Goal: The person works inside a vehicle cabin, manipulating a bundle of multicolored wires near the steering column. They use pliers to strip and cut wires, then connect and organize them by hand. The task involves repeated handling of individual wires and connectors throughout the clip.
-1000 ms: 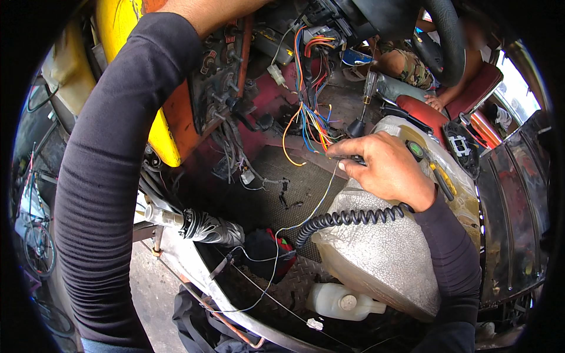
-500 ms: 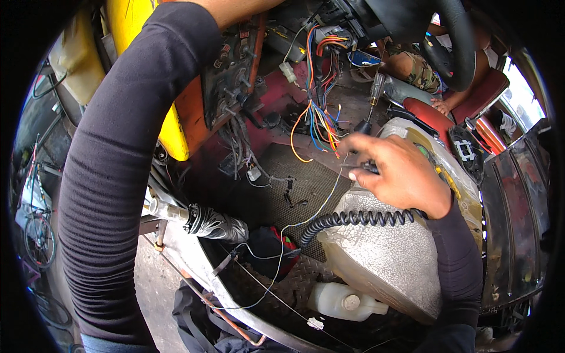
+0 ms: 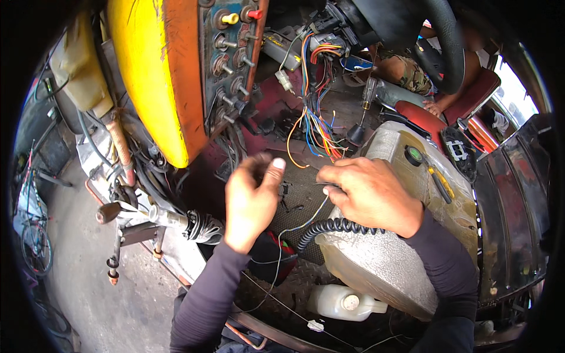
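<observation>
A silvery padded cover [image 3: 382, 270] bulged on the right, a coloured wire bundle [image 3: 313, 125] hanging near its far end. The left hand [image 3: 253, 203] curled loosely, its hold impossible to tell; the right hand [image 3: 374, 194] pinched, fingertips nearly together, a thin pale wire [image 3: 316, 215] trailing down between both.

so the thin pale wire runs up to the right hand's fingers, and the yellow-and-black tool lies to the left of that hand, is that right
Not quite: the yellow-and-black tool lies to the right of the right hand, as the head view shows. The thin pale wire does run up to that hand's fingers.
</observation>
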A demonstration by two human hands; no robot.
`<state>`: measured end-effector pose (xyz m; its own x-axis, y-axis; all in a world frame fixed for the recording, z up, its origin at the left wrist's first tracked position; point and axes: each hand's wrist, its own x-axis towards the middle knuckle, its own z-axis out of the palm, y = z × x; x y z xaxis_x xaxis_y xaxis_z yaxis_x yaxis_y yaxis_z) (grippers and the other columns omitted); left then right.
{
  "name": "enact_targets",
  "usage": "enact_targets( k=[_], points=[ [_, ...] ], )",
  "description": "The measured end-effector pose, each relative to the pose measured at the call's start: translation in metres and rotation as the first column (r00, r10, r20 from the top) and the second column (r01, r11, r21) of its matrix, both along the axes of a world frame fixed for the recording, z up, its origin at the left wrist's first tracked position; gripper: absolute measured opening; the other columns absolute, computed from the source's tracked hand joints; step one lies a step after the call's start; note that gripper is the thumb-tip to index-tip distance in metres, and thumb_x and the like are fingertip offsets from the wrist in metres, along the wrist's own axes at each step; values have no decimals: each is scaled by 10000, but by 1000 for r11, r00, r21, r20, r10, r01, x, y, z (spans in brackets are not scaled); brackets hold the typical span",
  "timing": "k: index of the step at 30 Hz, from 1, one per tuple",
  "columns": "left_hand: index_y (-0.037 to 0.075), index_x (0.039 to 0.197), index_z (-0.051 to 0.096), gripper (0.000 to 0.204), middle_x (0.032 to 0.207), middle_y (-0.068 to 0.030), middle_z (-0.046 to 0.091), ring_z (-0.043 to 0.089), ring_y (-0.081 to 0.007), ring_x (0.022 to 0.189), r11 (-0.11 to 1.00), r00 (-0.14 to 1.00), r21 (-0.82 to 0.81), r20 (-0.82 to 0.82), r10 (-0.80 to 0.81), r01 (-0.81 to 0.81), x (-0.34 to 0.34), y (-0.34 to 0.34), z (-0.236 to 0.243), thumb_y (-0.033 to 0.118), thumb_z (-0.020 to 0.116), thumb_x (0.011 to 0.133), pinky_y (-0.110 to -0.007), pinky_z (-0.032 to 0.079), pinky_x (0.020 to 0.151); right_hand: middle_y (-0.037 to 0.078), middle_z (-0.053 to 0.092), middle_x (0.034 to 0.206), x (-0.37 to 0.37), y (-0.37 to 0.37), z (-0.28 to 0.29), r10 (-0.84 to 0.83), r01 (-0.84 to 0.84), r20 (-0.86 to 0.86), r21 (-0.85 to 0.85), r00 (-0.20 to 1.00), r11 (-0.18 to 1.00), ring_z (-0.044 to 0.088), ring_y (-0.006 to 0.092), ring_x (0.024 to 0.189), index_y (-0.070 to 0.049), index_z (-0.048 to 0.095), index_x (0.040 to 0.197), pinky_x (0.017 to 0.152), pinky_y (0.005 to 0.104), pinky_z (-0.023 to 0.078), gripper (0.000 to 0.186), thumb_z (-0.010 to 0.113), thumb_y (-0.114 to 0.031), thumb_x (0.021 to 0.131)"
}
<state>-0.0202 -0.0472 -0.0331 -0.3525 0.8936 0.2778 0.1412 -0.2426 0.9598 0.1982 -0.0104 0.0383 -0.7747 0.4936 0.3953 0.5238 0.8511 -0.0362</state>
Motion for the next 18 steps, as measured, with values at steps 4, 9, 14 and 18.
enact_targets(
  k=[4, 9, 14, 18],
  points=[
    [-26, 1080, 712, 363, 880, -38, 672, 632, -110, 761, 929, 823, -109, 508, -254, 354, 19, 41, -31, 334, 701, 1037, -292, 581, 670, 163, 748, 990, -4, -7, 8, -76, 80, 95, -46, 993, 996, 724, 391, 909, -66, 691, 1179, 772, 494, 578, 300, 719, -120, 885],
    [-15, 949, 745, 227, 805, -10, 680, 608, -84, 678, 943, 853, -11, 430, -296, 333, 20, 35, -27, 194, 708, 1030, -252, 551, 636, 190, 753, 1015, -1, -1, 2, -107, 109, 73, -22, 992, 994, 727, 397, 879, -73, 646, 1315, 771, 501, 581, 437, 719, -102, 885],
    [-12, 1007, 746, 219, 850, -13, 689, 622, -88, 729, 919, 867, -5, 334, -371, 395, 17, 21, -23, 201, 703, 1037, -260, 555, 681, 128, 725, 809, -6, -3, -3, -5, 9, -39, 123, 999, 992, 731, 351, 736, -93, 680, 1176, 623, 480, 581, 299, 688, -113, 878],
    [-43, 973, 747, 222, 807, -19, 687, 610, -86, 680, 928, 873, 16, 333, -357, 373, 17, 18, -21, 167, 704, 1031, -253, 542, 632, 120, 738, 847, -9, -9, -3, -49, 49, -1, 135, 999, 990, 743, 343, 751, -60, 688, 1077, 627, 461, 592, 245, 691, -90, 834]
  ],
)
